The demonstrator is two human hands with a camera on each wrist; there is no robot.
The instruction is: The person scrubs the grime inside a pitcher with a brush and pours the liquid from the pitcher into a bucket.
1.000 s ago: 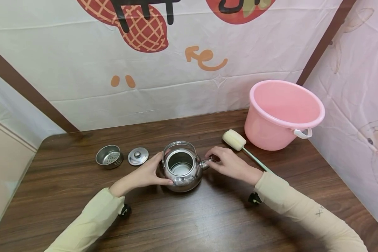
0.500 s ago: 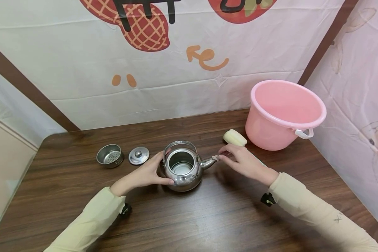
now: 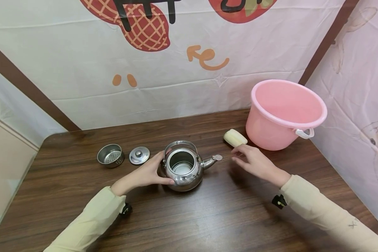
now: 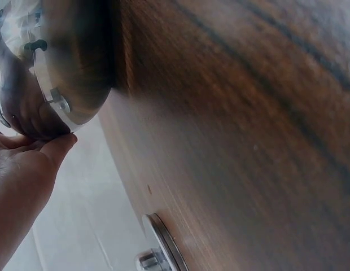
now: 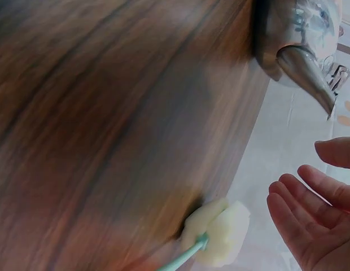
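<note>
A lidless steel kettle (image 3: 182,170) stands at the table's middle, its handle folded back and its spout (image 3: 212,161) pointing right. My left hand (image 3: 152,172) grips the kettle's left side, thumb along the front; the left wrist view shows that thumb (image 4: 53,148) against the shiny body (image 4: 68,68). My right hand (image 3: 250,160) hovers open to the right of the spout, holding nothing, palm and fingers (image 5: 316,209) relaxed. Just beyond it lies a sponge brush, its yellow head (image 3: 235,138) (image 5: 220,231) near the bucket; the hand hides most of the green handle.
A pink bucket (image 3: 285,112) stands at the back right by the wall. A steel strainer cup (image 3: 110,155) and the kettle's lid (image 3: 139,155) (image 4: 158,244) lie left of the kettle. The brown table (image 3: 189,220) ends at printed cloth walls.
My right hand has let go of the kettle's spout and moved right, opening near the sponge brush. The left hand and kettle stay put.
</note>
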